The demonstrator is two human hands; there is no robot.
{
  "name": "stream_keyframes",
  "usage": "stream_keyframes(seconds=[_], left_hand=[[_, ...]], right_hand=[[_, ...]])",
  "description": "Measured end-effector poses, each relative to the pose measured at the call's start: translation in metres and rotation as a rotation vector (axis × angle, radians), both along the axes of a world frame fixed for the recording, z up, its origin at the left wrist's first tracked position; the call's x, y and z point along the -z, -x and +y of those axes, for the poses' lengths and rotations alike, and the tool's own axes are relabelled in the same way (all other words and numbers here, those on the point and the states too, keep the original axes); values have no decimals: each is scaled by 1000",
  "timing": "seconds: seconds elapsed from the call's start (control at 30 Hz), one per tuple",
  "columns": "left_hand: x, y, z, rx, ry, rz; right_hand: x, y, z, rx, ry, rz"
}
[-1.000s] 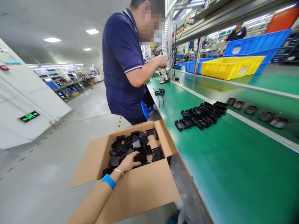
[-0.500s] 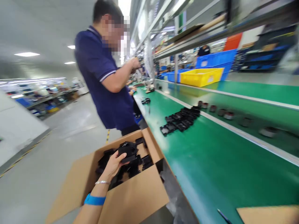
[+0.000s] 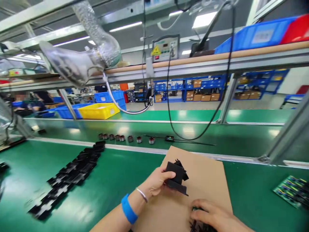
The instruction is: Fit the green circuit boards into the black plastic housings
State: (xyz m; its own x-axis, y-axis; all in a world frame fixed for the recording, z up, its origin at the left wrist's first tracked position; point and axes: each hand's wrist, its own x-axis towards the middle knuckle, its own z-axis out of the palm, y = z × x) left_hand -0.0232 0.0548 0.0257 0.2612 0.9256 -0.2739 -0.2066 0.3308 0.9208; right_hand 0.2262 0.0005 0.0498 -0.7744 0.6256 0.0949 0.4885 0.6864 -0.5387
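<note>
My left hand (image 3: pixel 161 180), with a blue band and a bracelet on the wrist, grips black plastic housings (image 3: pixel 177 175) above a brown cardboard sheet (image 3: pixel 207 174). At least two of these angular parts seem to be in the grasp. My right hand (image 3: pixel 209 211) is low over the sheet's front part, fingers curled and slightly blurred. Between its fingertips shows a bit of a green circuit board (image 3: pixel 194 209), with dark wires (image 3: pixel 199 226) below; the frame's edge cuts these off.
Black housings (image 3: pixel 72 170) lie in overlapping rows at left on the green bench (image 3: pixel 116 190). Several small motors (image 3: pixel 139 139) line the recessed strip behind. Green circuit boards (image 3: pixel 291 190) lie at right. A black cable (image 3: pixel 200 137) hangs down from the shelf (image 3: pixel 193 61).
The view has swung right, from the open carton and co-worker to the bench. My left hand has come from the carton to above the cardboard, carrying black housings. My right hand is now in view.
</note>
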Motion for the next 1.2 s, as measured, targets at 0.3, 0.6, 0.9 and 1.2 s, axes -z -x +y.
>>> stream_keyframes(seconds=[0.3,0.6,0.9,1.2], left_hand=[[36,-38,12,49,-25,182],[38,-21,-31,-120,-193,187],[39,16,-44,-162,-235,405],[21,-15,-39,-141,-688,698]], right_hand=[[47,0,84,421,167,286],[35,44,95,101,114,287],[32,51,123,224,73,275],[48,50,136,355,-76,111]])
